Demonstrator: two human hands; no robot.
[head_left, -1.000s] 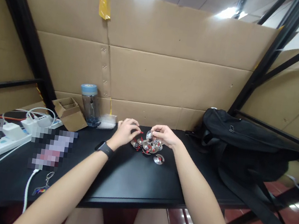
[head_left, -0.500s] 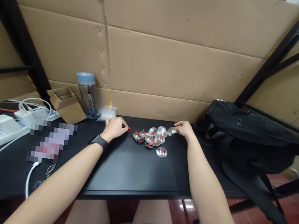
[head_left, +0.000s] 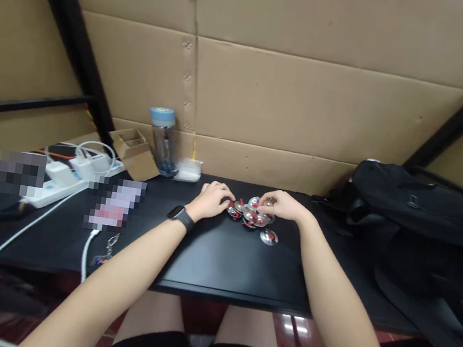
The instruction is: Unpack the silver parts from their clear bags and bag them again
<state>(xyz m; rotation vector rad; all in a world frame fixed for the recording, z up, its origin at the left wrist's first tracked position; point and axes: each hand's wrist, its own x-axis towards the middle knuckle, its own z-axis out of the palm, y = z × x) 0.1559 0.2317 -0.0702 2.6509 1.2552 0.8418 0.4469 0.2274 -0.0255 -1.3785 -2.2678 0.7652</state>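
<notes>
On the black tabletop lies a loose heap of small silver finger cymbals [head_left: 250,213] with red loops, some overlapping. One cymbal [head_left: 269,237] sits by itself in front of the heap. At the left side my left hand [head_left: 212,199], with a dark watch on its wrist, has its fingers apart; the tips touch or nearly touch the leftmost cymbals. Over the right side of the heap my right hand [head_left: 283,205] bends its thumb and forefinger together at a cymbal's edge. A shiny cymbal shows between its fingers, and the palm hides part of the heap.
A clear bottle with a blue lid [head_left: 162,117], a small carton [head_left: 140,161] and a clear plastic packet [head_left: 188,170] stand at the back left. Power strips [head_left: 55,188] with white cables lie farther left. A black bag [head_left: 422,237] is on the right. Cardboard walls the back.
The view has turned slightly right. My left hand has come to the heap and spread its fingers from a pinch. My right hand has shifted left from the outer right cymbal onto the heap.
</notes>
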